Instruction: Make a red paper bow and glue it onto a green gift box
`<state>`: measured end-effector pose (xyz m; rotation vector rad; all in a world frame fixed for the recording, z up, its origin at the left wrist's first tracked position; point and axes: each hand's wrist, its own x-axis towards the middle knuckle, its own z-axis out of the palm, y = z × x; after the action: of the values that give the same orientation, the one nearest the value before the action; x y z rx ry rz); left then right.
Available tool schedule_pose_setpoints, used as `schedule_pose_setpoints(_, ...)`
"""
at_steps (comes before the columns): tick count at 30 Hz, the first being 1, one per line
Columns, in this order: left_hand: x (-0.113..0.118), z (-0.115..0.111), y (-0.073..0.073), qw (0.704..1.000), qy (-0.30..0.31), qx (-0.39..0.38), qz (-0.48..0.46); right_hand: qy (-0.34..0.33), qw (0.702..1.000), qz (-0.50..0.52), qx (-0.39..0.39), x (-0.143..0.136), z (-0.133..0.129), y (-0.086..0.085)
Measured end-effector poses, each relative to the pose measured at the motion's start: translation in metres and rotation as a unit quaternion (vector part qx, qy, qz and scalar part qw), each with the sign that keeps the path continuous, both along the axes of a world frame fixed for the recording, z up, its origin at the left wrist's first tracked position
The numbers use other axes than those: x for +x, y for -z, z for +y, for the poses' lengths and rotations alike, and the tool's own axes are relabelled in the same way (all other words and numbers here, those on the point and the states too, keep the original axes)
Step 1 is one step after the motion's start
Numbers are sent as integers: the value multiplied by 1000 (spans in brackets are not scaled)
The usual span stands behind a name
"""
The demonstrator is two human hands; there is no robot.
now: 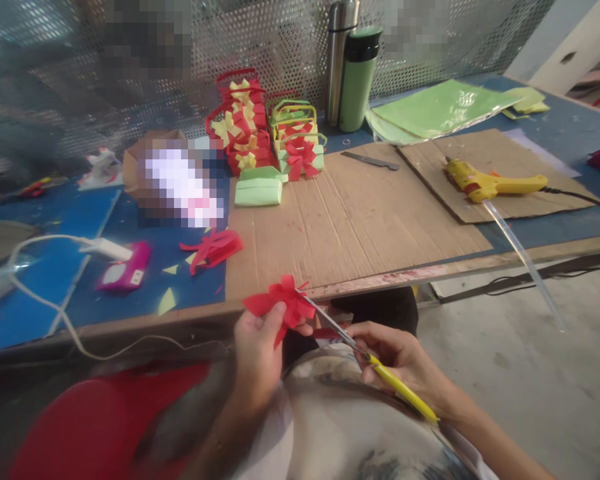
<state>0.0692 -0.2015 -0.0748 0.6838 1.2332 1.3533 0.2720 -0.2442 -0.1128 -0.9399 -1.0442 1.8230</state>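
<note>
My left hand [260, 340] pinches a red paper flower [289, 299] with several petals, held just off the table's front edge. My right hand [393, 350] grips a pair of yellow-handled scissors [405, 390]. The scissor blades point up and left, with their tips at the flower's right petals; whether they touch the paper I cannot make out. More red paper strips [215, 248] lie on the blue tabletop beyond my left hand, with small pale yellow scraps [167, 301] beside them.
Small red baskets [247, 123] with yellow bows stand behind a flat cardboard sheet [330, 227]. A yellow glue gun [495, 183] rests on another cardboard piece at right, its glue stick jutting over the edge. A metal blade [370, 161], a green bottle [361, 83] and a corded pink device [125, 267] are around.
</note>
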Motion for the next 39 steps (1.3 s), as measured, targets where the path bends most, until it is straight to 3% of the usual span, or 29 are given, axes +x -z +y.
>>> schedule_pose_setpoints(23, 9, -1, -2, 998, 26, 2, -62, 32, 996, -76, 38, -1, -3, 4)
schedule_pose_setpoints(29, 5, 0, -2, 1000, 5, 16, -2, 74, 978, -170, 94, 10, 3, 0)
schedule_pose_setpoints(32, -4, 3, -4, 998, -12, 33, 51, 154, 920, -305, 190, 27, 22, -12)
schedule_pose_setpoints(36, -19, 17, -5, 993, -42, 88, 73, 203, 772, -510, 321, 47, 63, -38)
schedule_pose_setpoints(39, -27, 32, -7, 990, -51, 111, 71, 178, 671, -635, 338, 53, 96, -53)
